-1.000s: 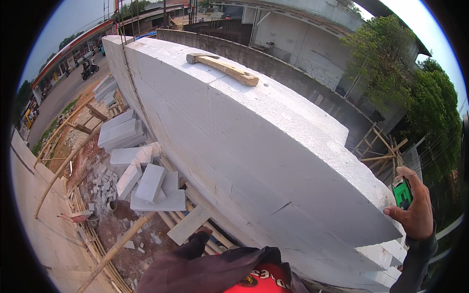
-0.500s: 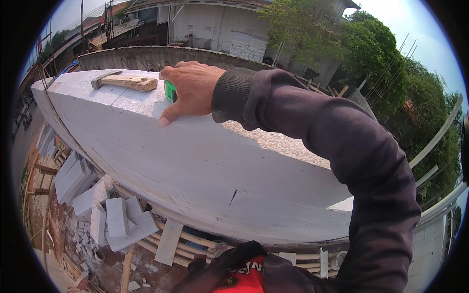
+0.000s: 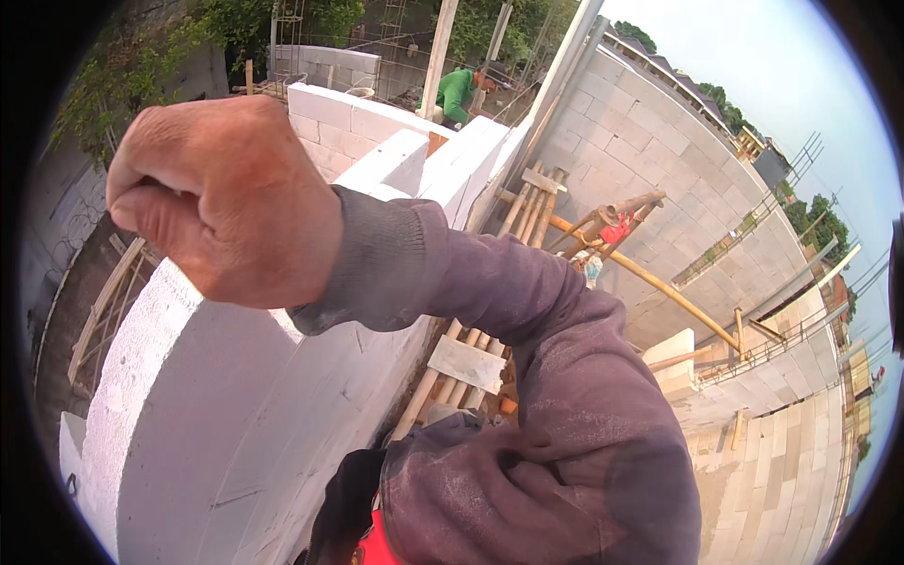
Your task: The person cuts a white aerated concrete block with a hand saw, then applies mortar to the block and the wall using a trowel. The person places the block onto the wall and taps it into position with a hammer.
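Observation:
My right hand (image 3: 226,198) is raised over a white block wall (image 3: 235,405), with its back towards me. Its fingers are curled and the thumb is pressed against them. Whatever lies inside the fist, if anything, is hidden. A dark, dusty sleeve (image 3: 584,377) covers the arm, which reaches across from the lower right. My left hand is out of the picture. Beyond the wrist, more white blocks (image 3: 461,169) stand along the wall's line.
A person in green (image 3: 459,92) bends behind the far blocks. Bamboo poles (image 3: 532,217) with a short board (image 3: 466,364) run beside the wall. A yellow bamboo pole (image 3: 673,297) slants across at the right, before a tall block wall (image 3: 640,122).
My view has swung right along the wall. The right hand was spread around a green tape measure on the wall's top; now it is a raised fist. Tape measure and hammer are out of sight.

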The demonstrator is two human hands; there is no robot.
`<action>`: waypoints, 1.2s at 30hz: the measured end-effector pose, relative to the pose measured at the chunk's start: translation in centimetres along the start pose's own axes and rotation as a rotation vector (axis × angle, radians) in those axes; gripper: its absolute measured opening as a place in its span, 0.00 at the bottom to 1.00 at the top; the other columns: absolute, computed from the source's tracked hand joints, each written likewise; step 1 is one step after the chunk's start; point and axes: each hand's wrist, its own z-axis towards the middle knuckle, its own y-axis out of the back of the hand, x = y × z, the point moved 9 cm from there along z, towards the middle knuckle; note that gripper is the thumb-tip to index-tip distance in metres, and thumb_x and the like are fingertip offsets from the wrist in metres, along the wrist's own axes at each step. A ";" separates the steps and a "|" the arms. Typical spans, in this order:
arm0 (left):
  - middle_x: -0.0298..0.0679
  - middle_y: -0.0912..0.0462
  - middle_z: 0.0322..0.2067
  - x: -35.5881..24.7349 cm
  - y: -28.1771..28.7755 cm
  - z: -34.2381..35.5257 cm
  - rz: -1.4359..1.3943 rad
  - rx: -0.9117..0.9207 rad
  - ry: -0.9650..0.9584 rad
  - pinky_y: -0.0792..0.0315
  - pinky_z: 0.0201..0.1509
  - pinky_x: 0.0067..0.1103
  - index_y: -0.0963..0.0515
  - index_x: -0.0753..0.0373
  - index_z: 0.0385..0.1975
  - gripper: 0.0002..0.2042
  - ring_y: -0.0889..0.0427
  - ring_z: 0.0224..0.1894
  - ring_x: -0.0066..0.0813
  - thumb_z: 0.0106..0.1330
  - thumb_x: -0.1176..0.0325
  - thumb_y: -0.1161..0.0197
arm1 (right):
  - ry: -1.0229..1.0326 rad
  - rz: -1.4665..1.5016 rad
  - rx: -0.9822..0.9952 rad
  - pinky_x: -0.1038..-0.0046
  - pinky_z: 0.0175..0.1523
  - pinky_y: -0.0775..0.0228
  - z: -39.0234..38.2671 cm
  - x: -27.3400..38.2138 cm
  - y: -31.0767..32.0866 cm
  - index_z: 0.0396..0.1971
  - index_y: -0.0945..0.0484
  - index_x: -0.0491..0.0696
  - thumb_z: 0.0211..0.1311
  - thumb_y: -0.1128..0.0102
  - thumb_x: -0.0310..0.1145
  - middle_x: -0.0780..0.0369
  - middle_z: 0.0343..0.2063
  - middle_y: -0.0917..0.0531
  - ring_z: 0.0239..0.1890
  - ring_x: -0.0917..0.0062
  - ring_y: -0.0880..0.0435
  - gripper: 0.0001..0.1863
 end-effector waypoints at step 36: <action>0.46 0.15 0.43 -69.7 -31.0 17.4 0.725 0.731 -0.624 0.22 0.50 0.32 0.21 0.65 0.46 0.14 0.15 0.44 0.37 0.67 0.64 0.38 | -2.623 -0.854 0.029 0.59 0.58 0.26 -86.2 15.3 56.0 0.47 0.16 0.46 0.62 0.47 0.52 0.52 0.47 0.15 0.53 0.56 0.18 0.26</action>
